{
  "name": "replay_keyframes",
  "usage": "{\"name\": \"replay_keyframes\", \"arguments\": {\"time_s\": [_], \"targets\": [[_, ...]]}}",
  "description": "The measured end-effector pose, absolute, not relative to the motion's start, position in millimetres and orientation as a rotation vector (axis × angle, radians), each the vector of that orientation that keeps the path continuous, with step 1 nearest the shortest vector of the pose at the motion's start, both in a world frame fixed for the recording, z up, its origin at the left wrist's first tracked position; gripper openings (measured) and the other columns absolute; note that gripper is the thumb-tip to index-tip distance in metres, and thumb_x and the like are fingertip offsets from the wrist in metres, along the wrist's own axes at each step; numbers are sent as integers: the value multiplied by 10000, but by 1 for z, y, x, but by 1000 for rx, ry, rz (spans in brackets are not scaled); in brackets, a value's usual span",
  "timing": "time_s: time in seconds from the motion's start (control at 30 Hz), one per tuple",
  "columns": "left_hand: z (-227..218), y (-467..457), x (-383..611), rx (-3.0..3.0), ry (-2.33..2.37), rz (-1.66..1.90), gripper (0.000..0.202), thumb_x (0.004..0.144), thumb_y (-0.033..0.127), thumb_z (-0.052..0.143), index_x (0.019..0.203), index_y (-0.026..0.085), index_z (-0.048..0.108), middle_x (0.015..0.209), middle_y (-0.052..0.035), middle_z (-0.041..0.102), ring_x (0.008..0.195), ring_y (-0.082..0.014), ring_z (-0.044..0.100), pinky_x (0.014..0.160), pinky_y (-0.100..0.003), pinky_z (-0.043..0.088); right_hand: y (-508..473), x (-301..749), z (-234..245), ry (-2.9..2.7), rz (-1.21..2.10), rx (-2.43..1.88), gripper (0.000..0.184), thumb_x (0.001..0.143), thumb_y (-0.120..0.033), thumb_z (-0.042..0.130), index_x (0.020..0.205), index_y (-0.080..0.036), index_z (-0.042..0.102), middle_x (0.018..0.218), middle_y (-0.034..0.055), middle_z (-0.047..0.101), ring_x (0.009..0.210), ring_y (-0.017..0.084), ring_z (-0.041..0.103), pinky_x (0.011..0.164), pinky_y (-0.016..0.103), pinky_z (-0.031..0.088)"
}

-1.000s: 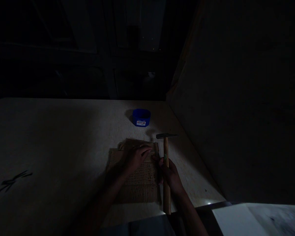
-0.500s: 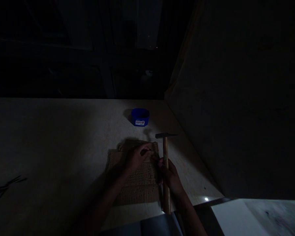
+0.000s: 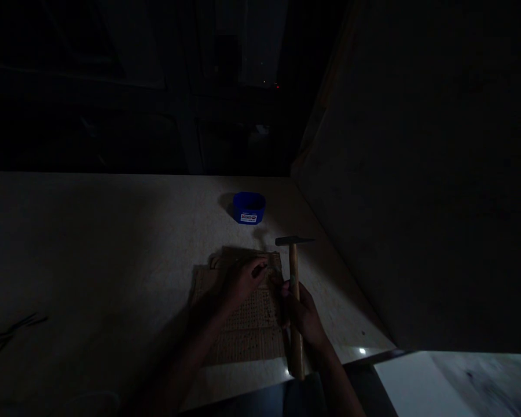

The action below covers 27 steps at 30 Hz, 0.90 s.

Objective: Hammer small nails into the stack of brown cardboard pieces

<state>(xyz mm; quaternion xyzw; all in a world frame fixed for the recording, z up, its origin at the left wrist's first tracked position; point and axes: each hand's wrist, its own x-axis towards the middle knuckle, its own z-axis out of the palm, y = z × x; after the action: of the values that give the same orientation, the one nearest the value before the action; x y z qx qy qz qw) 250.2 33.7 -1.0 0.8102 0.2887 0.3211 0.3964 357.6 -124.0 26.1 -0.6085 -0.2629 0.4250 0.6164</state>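
In the dim head view, a hammer (image 3: 293,260) with a wooden handle stands nearly upright in my right hand (image 3: 304,313), its metal head at the top. The fingers of that hand wrap round the handle. My left hand (image 3: 246,277) rests over the far part of a piece of cardboard (image 3: 243,346), fingers bent and pinched together near its far right corner. Whatever lies between those fingertips is too small and dark to name. Rows of small dark marks or holes cover the cardboard.
A blue plastic container (image 3: 249,209) with a white label stands beyond the cardboard. Several thin dark sticks (image 3: 15,333) lie at the far left of the table (image 3: 91,243). A dark wall or panel (image 3: 417,202) rises along the table's right edge.
Hardly anything differs: the whole view has shifted slightly. My right hand keeps the hammer, and my left hand stays at the same spot over the cardboard.
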Motion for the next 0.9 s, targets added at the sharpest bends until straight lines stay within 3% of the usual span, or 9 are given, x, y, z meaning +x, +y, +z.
{"name": "replay_keyframes", "arguments": {"time_s": [0.37, 0.53, 0.8, 0.9], "targets": [[-3, 35, 250, 2098, 710, 836, 223, 870, 195, 652, 1074, 234, 734, 989, -41, 786, 911, -194, 738, 854, -344, 598, -124, 360, 21, -639, 983, -1422, 404, 811, -578, 685, 901, -218, 525, 655, -41, 621, 362, 93, 464, 333, 221, 417], [-7, 36, 251, 2099, 688, 890, 228, 838, 143, 672, 1038, 229, 738, 952, -24, 790, 859, -181, 743, 819, -324, 608, -124, 359, 21, -638, 981, -1410, 420, 800, -585, 686, 896, -207, 531, 755, -10, 670, 368, 73, 456, 328, 209, 416], [-9, 34, 251, 2088, 694, 897, 243, 844, 154, 672, 1063, 237, 735, 961, -19, 789, 863, -173, 741, 805, -304, 604, -123, 358, 27, -612, 978, -1419, 436, 784, -595, 707, 886, -208, 534, 612, -58, 566, 369, 88, 451, 328, 209, 416], [-8, 34, 251, 2123, 696, 882, 236, 856, 178, 677, 1074, 247, 736, 972, -17, 789, 887, -179, 740, 826, -311, 599, -124, 358, 28, -608, 982, -1432, 432, 786, -587, 711, 902, -205, 546, 647, -44, 578, 414, 96, 461, 349, 217, 438]]}}
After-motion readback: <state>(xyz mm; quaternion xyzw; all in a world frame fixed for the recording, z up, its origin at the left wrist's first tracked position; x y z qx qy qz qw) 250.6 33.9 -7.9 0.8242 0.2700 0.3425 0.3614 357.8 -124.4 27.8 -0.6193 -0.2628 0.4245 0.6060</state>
